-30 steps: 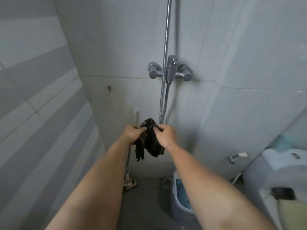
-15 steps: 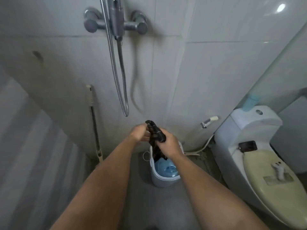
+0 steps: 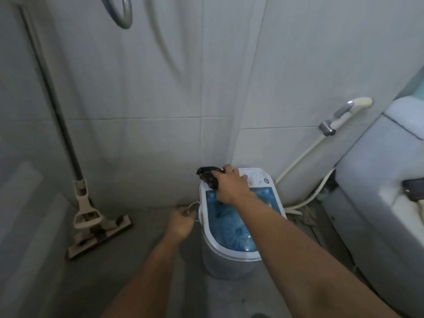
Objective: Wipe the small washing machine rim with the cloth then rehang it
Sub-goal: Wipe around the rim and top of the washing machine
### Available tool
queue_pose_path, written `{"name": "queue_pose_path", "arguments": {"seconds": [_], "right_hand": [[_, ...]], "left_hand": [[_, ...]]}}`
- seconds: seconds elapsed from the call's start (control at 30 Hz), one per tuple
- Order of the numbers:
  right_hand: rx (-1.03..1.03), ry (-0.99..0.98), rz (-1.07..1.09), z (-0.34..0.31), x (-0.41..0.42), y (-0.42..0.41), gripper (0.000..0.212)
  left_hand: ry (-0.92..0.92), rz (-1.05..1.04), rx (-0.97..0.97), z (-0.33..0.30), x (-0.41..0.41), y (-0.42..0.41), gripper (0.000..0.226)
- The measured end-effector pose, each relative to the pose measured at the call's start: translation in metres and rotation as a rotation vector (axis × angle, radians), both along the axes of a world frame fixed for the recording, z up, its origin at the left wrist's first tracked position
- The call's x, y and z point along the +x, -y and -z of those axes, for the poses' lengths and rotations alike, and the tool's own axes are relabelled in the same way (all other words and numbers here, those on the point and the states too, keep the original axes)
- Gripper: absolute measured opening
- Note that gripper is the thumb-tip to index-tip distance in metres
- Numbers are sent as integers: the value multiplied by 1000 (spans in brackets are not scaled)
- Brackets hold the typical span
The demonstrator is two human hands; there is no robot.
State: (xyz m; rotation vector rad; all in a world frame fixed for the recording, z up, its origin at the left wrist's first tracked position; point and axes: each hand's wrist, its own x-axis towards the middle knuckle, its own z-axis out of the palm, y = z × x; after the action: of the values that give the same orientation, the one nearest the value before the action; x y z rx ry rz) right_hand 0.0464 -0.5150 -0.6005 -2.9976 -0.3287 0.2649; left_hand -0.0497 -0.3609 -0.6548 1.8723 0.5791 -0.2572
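Note:
A small washing machine (image 3: 229,258) stands on the floor against the tiled wall, with a white rim (image 3: 210,236) and a translucent blue lid. My right hand (image 3: 230,187) presses a dark bunched cloth (image 3: 207,176) onto the rim's far left corner. My left hand (image 3: 181,222) is beside the machine's left side, fingers curled by a thin white wire handle; whether it grips the wire is unclear.
A flat mop (image 3: 91,223) leans on the wall at left. A shower hose loop (image 3: 121,14) hangs at the top. A bidet sprayer (image 3: 344,115) with its hose hangs on the right wall, next to a toilet (image 3: 378,180).
The view tipped down from the shower mixer to the floor. Both hands dropped; my left hand released the cloth and my right hand carried it down onto the machine's rim.

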Motion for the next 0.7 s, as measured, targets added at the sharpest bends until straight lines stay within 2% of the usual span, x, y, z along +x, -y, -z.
{"name": "queue_pose_path", "arguments": {"seconds": [0.1,0.2,0.33,0.57,0.7], "right_hand": [[-74,105,-44,26,-7,-2,77],[-11,309,-77,41,1,-3,64],[23,295,-141,56,8,-3,52],[27,299,-207,67,14,-2,51],[84,271,-221,63,18,2,50]], "left_hand": [[109,47,-47,36,0,4,24],[188,64,-101,51,2,10,26],[240,76,-168,62,3,13,52],[323,123,-208,70,-8,14,54],[389,204,-206,69,-15,16,35]]}}
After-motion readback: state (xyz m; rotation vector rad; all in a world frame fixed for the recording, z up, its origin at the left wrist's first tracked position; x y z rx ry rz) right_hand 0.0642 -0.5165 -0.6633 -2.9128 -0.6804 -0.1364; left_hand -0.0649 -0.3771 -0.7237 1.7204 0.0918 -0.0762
